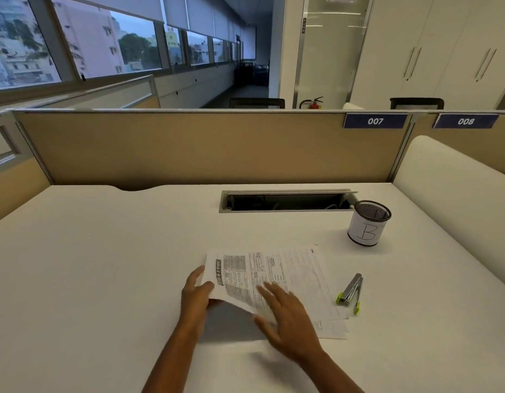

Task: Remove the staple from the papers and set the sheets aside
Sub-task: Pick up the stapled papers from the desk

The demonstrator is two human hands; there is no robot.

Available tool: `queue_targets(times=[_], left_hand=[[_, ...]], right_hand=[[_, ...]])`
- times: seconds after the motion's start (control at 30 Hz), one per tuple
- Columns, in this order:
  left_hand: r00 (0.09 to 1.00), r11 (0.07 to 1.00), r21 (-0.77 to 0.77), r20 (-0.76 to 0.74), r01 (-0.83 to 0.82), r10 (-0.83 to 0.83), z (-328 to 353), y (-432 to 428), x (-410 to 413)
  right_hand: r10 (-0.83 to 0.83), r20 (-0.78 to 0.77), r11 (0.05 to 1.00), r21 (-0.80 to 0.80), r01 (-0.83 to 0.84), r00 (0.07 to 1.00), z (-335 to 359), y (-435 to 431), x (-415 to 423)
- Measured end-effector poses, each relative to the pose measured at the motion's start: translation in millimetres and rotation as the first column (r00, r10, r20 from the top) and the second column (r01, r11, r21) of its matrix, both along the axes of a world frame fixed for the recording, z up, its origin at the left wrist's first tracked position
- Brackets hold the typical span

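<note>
- Head view: the left hand [196, 296] pinches the near-left corner of the top printed sheet [245, 276], lifting that edge off the white worktop [103, 265].
- The right hand [285, 319] lies flat with fingers spread wide on the papers, just right of the left hand.
- More sheets [327, 316] fan out under and beyond the right hand.
- A staple remover [351, 290] lies right of the right hand, beside the papers.
- A mesh cup [369, 222] stands farther off, beyond it.

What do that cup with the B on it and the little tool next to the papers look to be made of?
The cup: dark metal mesh, judging by the see-through woven rim, with a white paper wrap around it. The tool: grey, dull-shiny body, likely metal, with lime-green tips that look like plastic.
</note>
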State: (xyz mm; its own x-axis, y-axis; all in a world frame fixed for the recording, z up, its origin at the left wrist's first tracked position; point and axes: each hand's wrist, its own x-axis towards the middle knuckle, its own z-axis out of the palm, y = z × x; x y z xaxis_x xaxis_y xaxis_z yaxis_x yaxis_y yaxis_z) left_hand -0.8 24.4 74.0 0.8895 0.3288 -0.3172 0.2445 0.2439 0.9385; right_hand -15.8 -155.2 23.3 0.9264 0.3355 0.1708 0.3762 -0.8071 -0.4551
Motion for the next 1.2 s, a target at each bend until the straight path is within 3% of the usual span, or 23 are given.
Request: queue_targets(times=[0.13, 0.23, 0.33, 0.43, 0.5, 0.77, 0.9, 1.0, 1.07, 1.13, 1.2], left_hand=[[0.991, 0.997, 0.010, 0.109, 0.078, -0.078, 23.2, -13.4, -0.1], [0.983, 0.978, 0.190, 0.145, 0.082, -0.110, 36.6, -19.2, 2.0], [0.982, 0.818, 0.573, 0.174, -0.040, -0.075, 45.4, -16.0, 4.1], [0.940, 0.685, 0.723, 0.290, -0.092, -0.180, 55.2, -9.4, 3.4], [0.901, 0.648, 0.760, 0.313, -0.049, -0.299, 64.6, -5.6, 3.9], [0.850, 0.730, 0.662, 0.277, 0.170, -0.448, 114.8, -3.4, 11.5], [0.885, 0.787, 0.615, 0.344, 0.040, -0.314, 119.5, -5.6, 13.7], [0.896, 0.831, 0.546, 0.414, -0.103, -0.161, 116.2, -5.8, 15.9], [0.890, 0.855, 0.491, 0.448, -0.167, -0.083, 110.9, -8.5, 16.2], [0.889, 0.873, 0.448, 0.456, -0.193, -0.037, 102.3, -14.2, 16.4], [0.897, 0.897, 0.403, 0.442, -0.183, -0.015, 91.0, -21.1, 17.1]], right_hand=[[0.020, 0.263, 0.991, 0.119, -0.053, 0.965, 25.4, 32.3, -4.6], [-0.081, 0.187, 0.967, 0.252, 0.032, 0.979, 46.4, 36.1, 3.7], [-0.105, 0.180, 0.950, 0.310, 0.045, 0.978, 67.1, 27.6, 14.7], [-0.065, 0.186, 0.940, 0.341, -0.003, 0.980, 89.3, 18.9, 24.1], [-0.031, 0.170, 0.927, 0.373, -0.035, 0.985, 101.2, 14.5, 30.6], [-0.053, 0.190, 0.848, 0.527, -0.057, 0.980, 133.6, 9.0, 42.0], [-0.262, 0.244, 0.827, 0.556, 0.086, 0.934, 124.0, -18.6, 47.6], [-0.443, 0.145, 0.785, 0.539, 0.305, 0.885, 99.2, -51.2, 52.5], [-0.561, 0.006, 0.744, 0.442, 0.501, 0.828, 76.3, -72.3, 54.4], [-0.666, -0.153, 0.695, 0.228, 0.682, 0.730, 54.9, -88.3, 53.1], [-0.717, -0.258, 0.659, 0.051, 0.750, 0.647, 38.4, -97.7, 48.2]])
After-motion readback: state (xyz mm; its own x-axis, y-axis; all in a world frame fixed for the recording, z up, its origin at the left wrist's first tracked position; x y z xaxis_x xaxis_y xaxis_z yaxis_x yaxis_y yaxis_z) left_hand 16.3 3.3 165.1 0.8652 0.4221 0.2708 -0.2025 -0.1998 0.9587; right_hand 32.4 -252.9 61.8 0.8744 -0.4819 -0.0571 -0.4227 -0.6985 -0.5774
